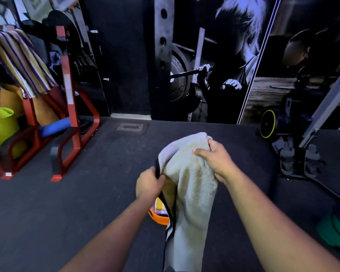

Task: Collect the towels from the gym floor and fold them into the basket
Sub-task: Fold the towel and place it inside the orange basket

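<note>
Above the dark gym floor [71, 213], a person holds a cream towel [190, 185] up in front of them with both hands. The right hand [214, 160] grips the towel's upper edge, fingers curled over the top fold and thumb pressed against the near face of the cloth. Lower and to the left, the left hand [148, 185] pinches the towel's dark-trimmed side edge between thumb and curled fingers. Between the two grips the cloth arches, and the rest hangs down between the forearms toward the bottom of the view.

Just below the left wrist, partly hidden by the arm and the towel, sits an orange basket [157, 217] on the floor, with a striped cloth [159, 206] showing inside it.

At far left a red metal rack [69, 99] stands on the floor with a striped towel [22, 61] draped over it and a lime-green tub [0, 126] beside it. Green weight plates [334, 230] lie at the right edge.
</note>
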Demonstrator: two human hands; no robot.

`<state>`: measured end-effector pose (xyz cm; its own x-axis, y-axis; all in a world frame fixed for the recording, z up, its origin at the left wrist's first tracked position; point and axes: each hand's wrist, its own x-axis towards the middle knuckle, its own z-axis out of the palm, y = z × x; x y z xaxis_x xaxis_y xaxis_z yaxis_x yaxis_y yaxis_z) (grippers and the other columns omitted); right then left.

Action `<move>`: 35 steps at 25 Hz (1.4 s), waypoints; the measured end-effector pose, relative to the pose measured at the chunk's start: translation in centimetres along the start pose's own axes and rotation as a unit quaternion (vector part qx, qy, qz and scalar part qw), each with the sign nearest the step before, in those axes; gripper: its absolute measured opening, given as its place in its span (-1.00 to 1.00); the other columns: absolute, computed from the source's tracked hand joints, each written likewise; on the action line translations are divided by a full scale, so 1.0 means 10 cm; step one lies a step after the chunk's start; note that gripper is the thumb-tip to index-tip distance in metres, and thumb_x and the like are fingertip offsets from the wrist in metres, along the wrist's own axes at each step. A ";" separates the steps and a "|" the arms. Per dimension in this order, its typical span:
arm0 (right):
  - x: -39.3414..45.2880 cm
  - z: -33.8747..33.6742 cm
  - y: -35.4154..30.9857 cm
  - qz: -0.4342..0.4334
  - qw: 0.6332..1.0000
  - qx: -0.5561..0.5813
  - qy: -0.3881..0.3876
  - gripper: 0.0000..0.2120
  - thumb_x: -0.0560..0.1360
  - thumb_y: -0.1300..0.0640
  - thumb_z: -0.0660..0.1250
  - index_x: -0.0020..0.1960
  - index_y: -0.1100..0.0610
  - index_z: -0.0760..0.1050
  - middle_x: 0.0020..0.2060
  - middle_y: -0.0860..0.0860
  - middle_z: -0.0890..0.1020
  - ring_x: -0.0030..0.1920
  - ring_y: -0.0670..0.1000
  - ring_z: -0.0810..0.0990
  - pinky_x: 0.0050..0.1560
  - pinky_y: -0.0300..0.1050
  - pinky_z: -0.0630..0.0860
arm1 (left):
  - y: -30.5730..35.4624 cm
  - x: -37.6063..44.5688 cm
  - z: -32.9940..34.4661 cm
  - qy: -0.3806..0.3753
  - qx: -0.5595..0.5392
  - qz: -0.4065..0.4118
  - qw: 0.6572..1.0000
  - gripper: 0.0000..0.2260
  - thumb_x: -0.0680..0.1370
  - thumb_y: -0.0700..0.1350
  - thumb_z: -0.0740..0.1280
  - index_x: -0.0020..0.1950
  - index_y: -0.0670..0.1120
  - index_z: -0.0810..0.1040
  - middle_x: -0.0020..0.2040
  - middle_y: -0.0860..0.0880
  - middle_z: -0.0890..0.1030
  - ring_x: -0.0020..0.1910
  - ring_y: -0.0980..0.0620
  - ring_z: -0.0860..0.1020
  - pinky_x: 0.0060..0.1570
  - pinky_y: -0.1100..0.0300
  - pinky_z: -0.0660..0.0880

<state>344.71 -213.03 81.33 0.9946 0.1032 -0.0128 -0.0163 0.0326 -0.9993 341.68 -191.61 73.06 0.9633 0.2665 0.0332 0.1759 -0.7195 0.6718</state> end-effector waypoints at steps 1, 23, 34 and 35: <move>0.03 -0.05 -0.02 0.009 1.000 0.006 0.004 -0.77 0.52 0.32 0.42 0.17 0.24 0.55 0.06 0.22 0.71 0.05 0.21 0.72 0.10 0.16 0.65 | -0.03 0.04 -0.05 -0.027 -0.068 -0.040 0.997 -0.91 0.50 -0.09 0.36 -0.17 -0.09 0.55 -0.26 -0.01 0.63 -0.23 -0.09 0.60 -0.29 0.06 0.47; -0.31 -0.34 0.79 0.069 0.997 -0.017 -0.011 -0.77 0.53 0.20 0.45 0.17 0.21 0.63 -0.01 0.05 0.75 0.13 0.11 0.69 -0.11 -0.26 0.60 | 0.27 0.39 -0.56 -0.186 -0.513 -0.023 0.838 -0.77 0.61 -0.17 0.39 0.21 -0.26 0.58 0.12 -0.22 0.69 0.12 -0.14 0.67 0.20 -0.05 0.59; -0.13 -0.50 0.89 0.088 0.990 -0.087 -0.067 -0.65 0.46 0.02 0.52 0.16 0.19 0.63 0.05 0.14 0.73 0.16 0.22 0.67 0.21 0.08 0.60 | 0.12 0.50 -0.60 -0.206 -0.568 -0.015 0.796 -0.61 0.64 -0.05 0.35 0.35 -0.30 0.51 0.27 -0.28 0.60 0.29 -0.22 0.57 0.33 -0.13 0.48; -0.11 -0.45 0.86 0.057 0.996 -0.053 -0.031 -0.74 0.53 0.09 0.46 0.15 0.21 0.63 0.04 0.13 0.74 0.16 0.22 0.66 0.16 0.02 0.61 | 0.11 0.51 -0.61 -0.213 -0.584 0.006 0.783 -0.59 0.63 -0.06 0.37 0.39 -0.28 0.48 0.30 -0.27 0.59 0.29 -0.20 0.57 0.33 -0.13 0.49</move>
<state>343.97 -217.30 72.55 0.9787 0.1606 -0.1281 -0.1151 -0.0881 -0.9894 345.54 -187.15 78.52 0.9875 -0.1526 -0.0386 0.1007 0.4242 0.9000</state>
